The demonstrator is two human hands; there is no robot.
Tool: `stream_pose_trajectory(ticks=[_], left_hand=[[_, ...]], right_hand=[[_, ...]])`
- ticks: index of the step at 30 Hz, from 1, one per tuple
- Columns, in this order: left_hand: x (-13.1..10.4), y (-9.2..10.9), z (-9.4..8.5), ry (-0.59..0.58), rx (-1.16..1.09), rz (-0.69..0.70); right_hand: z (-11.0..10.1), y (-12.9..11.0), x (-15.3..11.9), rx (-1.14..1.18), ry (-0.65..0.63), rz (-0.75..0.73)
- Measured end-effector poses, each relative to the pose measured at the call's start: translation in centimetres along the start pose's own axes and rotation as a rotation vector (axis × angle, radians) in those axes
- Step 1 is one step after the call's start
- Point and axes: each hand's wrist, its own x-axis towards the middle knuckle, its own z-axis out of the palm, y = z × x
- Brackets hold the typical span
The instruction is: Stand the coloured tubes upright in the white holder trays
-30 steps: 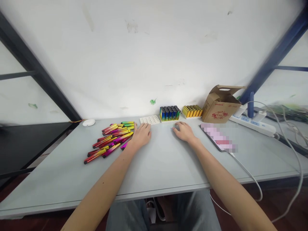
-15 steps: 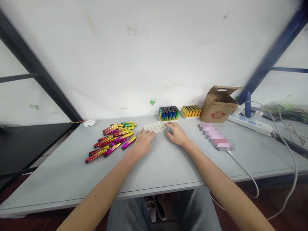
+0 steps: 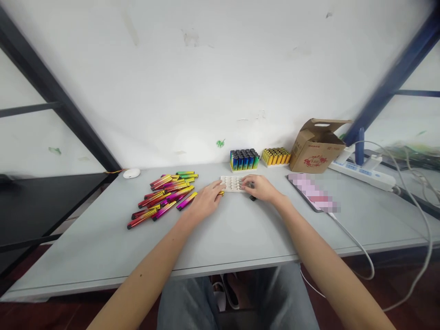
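A white tray [image 3: 232, 184] with rows of round hollows lies between my hands. My left hand [image 3: 207, 200] grips its left edge, fingers bent. On the right edge, my right hand [image 3: 260, 187] has its fingers curled around the tray. A small gold end [image 3: 222, 193] shows by my left fingertips, and a black piece [image 3: 253, 198] shows below my right fingers. Whether these belong to one lighter under the tray, I cannot tell. Left of my left hand is a loose pile of shiny lighters [image 3: 168, 195] in red, purple, green and gold.
Behind the tray, blue-green lighters [image 3: 244, 160] stand upright in a holder, beside yellow ones [image 3: 276, 156]. An open cardboard box [image 3: 314, 153], a phone [image 3: 312, 192] on a cable and a power strip [image 3: 364, 175] are at the right. A white case [image 3: 131, 173] sits at the back left.
The white tray has turned to lie straighter and moved slightly right. My right fingers have curled onto its right edge. The gold end and black piece have come into view.
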Motion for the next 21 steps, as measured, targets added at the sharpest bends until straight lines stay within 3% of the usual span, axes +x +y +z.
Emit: stream_pose_trajectory(ticks=[8, 14, 21], left_hand=[[0.1, -0.2, -0.7, -0.005, 0.024, -0.049], [0.6, -0.8, -0.4, 0.090, 0.082, -0.185], [0.8, -0.3, -0.1, 0.054, 0.182, -0.239]], right_hand=[[-0.5, 1.0, -0.1, -0.022, 0.015, 0.104], [0.0, -0.3, -0.2, 0.046, -0.029, 0.002], [0.5, -1.5, -0.2, 0.079, -0.125, -0.061]])
